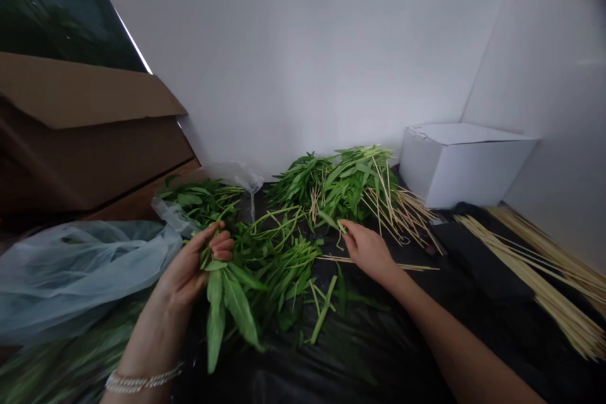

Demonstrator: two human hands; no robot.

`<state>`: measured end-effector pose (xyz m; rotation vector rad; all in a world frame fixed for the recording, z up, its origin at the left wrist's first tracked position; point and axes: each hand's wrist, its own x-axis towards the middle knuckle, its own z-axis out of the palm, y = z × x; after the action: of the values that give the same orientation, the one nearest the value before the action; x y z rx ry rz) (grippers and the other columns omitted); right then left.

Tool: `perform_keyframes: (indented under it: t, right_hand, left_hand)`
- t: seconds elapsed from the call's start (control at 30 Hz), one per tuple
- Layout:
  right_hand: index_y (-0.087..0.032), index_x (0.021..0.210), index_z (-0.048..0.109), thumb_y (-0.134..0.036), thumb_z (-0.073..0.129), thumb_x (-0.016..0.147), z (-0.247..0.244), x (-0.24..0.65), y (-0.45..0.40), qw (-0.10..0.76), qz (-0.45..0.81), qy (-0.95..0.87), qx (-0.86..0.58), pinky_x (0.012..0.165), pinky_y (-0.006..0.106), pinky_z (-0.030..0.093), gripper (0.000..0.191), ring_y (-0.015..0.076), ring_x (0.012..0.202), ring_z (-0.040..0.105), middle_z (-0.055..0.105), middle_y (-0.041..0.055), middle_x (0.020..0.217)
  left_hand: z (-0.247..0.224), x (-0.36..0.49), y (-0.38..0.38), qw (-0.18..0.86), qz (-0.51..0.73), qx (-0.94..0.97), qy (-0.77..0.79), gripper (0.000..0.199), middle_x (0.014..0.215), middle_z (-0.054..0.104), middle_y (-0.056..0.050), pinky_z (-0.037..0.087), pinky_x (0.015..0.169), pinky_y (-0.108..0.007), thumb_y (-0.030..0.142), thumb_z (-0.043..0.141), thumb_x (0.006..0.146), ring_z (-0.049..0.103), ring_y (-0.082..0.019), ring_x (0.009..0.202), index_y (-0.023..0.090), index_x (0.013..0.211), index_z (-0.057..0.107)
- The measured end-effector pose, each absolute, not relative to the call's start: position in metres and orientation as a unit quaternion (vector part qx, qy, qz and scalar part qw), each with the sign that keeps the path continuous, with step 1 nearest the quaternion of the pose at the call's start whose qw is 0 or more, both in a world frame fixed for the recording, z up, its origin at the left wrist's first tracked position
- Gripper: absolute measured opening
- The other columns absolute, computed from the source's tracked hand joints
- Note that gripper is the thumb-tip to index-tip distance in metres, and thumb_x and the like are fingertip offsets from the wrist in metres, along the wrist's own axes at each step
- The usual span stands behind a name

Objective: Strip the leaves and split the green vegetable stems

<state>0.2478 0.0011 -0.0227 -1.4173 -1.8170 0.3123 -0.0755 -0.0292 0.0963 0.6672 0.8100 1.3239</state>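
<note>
My left hand (192,265) is closed around the stems of a bunch of leafy greens that look like water spinach (231,303), with long leaves hanging below the fingers. To the right, my right hand (367,249) pinches a short green piece, a leaf or stem (330,221), between thumb and forefinger. Between the hands lies a loose heap of the same greens (293,265). Cut stem pieces (324,312) rest in front of it on black plastic sheeting (303,372). Thin wooden skewers (416,267) lie beneath my right wrist.
Bundles of greens with skewers (350,180) stand against the white wall. A white box (478,167) is at the back right, near long skewers (525,278). On the left are a clear plastic bag (89,271), more greens (199,196) and a cardboard box (95,158).
</note>
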Motion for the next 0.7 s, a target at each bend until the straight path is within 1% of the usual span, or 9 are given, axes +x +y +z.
perform_keyframes:
  t: [0.07,0.17,0.27,0.33,0.4,0.47,0.53,0.6,0.7]
  right_hand:
    - [-0.020,0.120,0.060,-0.019,0.044,0.090,-0.024,0.249,-0.001,0.314,0.017,-0.740,-0.595,0.078,0.033,0.044,0.035,0.0236,0.092,0.060,0.066,0.0099,0.100]
    - [-0.017,0.120,0.060,-0.022,0.046,0.091,-0.027,0.249,-0.001,0.245,-0.043,-0.753,-0.609,0.083,0.033,0.043,0.033,0.0253,0.100,0.057,0.064,0.0122,0.108]
    - [-0.017,0.118,0.062,-0.023,0.049,0.090,-0.030,0.250,0.002,0.217,-0.052,-0.761,-0.609,0.086,0.034,0.042,0.031,0.0264,0.104,0.053,0.063,0.0124,0.110]
    - [-0.017,0.116,0.062,-0.022,0.049,0.090,-0.031,0.251,0.003,0.213,-0.052,-0.762,-0.610,0.087,0.034,0.041,0.030,0.0263,0.105,0.052,0.062,0.0123,0.111]
    - [-0.017,0.114,0.063,-0.021,0.049,0.090,-0.030,0.251,0.004,0.215,-0.054,-0.761,-0.609,0.087,0.035,0.041,0.028,0.0260,0.105,0.052,0.062,0.0121,0.111]
    - [-0.017,0.113,0.064,-0.022,0.048,0.091,-0.029,0.251,0.003,0.219,-0.058,-0.763,-0.606,0.087,0.035,0.040,0.027,0.0256,0.105,0.052,0.062,0.0120,0.110]
    - [-0.017,0.112,0.064,-0.023,0.047,0.092,-0.027,0.251,0.003,0.224,-0.062,-0.766,-0.600,0.087,0.035,0.040,0.027,0.0252,0.104,0.052,0.062,0.0118,0.110]
    - [-0.017,0.111,0.064,-0.023,0.047,0.092,-0.026,0.250,0.002,0.226,-0.064,-0.769,-0.595,0.087,0.035,0.040,0.026,0.0250,0.103,0.053,0.063,0.0114,0.109]
    - [-0.017,0.109,0.065,-0.021,0.049,0.091,-0.026,0.249,0.001,0.225,-0.063,-0.772,-0.590,0.086,0.035,0.041,0.025,0.0253,0.102,0.053,0.063,0.0115,0.108]
  left_hand:
    - [0.099,-0.071,-0.026,0.615,0.561,0.379,0.404,0.005,0.053,0.041,0.006,0.031,0.036,-0.011,0.012,0.056,0.081,0.039,-0.004,0.043,0.016,0.083,0.059]
    - [0.088,-0.047,-0.020,0.520,0.462,0.537,0.477,0.026,0.055,0.048,0.005,0.027,0.036,-0.015,0.023,0.066,0.076,0.039,-0.006,0.043,0.018,0.101,0.062]
    - [0.057,-0.010,-0.017,0.359,0.381,0.678,0.516,0.040,0.065,0.058,0.002,0.042,0.049,-0.023,0.025,0.071,0.069,0.052,-0.012,0.054,0.017,0.107,0.063]
    - [0.035,0.012,-0.016,0.274,0.336,0.740,0.514,0.062,0.082,0.068,-0.004,0.050,0.066,-0.030,0.025,0.074,0.066,0.062,-0.018,0.069,0.017,0.125,0.056]
    - [0.020,0.025,-0.015,0.230,0.296,0.785,0.493,0.079,0.103,0.069,-0.012,0.051,0.075,-0.033,0.032,0.077,0.063,0.065,-0.023,0.087,0.016,0.135,0.048]
    - [0.018,0.028,-0.009,0.173,0.277,0.806,0.493,0.072,0.113,0.067,-0.014,0.050,0.080,-0.035,0.042,0.074,0.069,0.064,-0.025,0.095,0.017,0.133,0.052]
    - [0.024,0.024,0.002,0.102,0.256,0.809,0.520,0.048,0.110,0.069,-0.011,0.049,0.084,-0.035,0.046,0.064,0.079,0.064,-0.024,0.095,0.019,0.118,0.065]
    - [0.032,0.014,0.018,0.027,0.219,0.799,0.559,0.031,0.103,0.071,-0.009,0.047,0.085,-0.034,0.041,0.054,0.087,0.064,-0.023,0.093,0.020,0.103,0.072]
    - [0.037,-0.003,0.041,-0.111,0.131,0.769,0.615,0.023,0.096,0.072,-0.012,0.047,0.082,-0.037,0.030,0.057,0.085,0.062,-0.029,0.097,0.019,0.097,0.073]
